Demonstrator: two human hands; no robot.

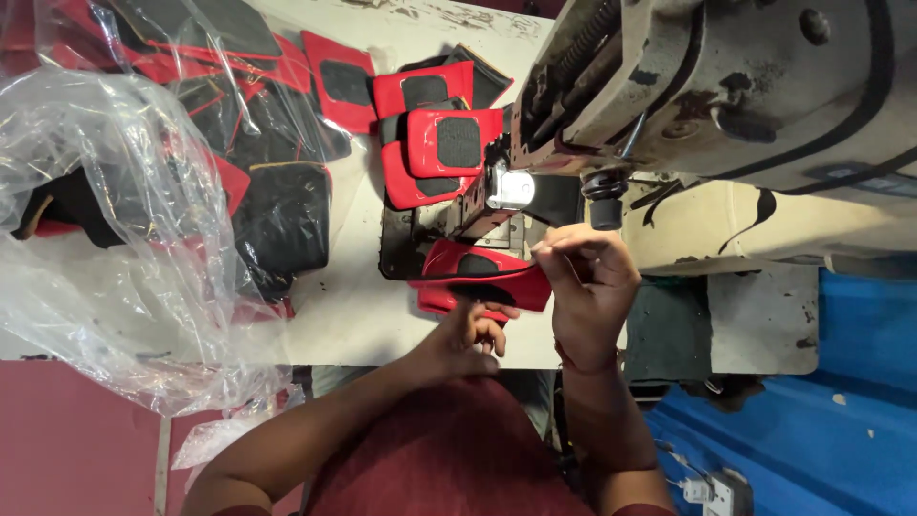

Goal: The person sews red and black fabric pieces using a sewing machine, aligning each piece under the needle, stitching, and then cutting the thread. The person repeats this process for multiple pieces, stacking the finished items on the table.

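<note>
A red and black fabric piece lies at the front of the sewing machine, just below its needle area. My right hand pinches the right end of this piece between thumb and fingers. My left hand rests at the piece's lower edge, fingers curled against the red fabric. Both forearms reach up from the bottom of the view.
More red and black pieces are stacked behind the machine. A clear plastic bag with several similar pieces covers the left of the white table. A blue surface lies at lower right.
</note>
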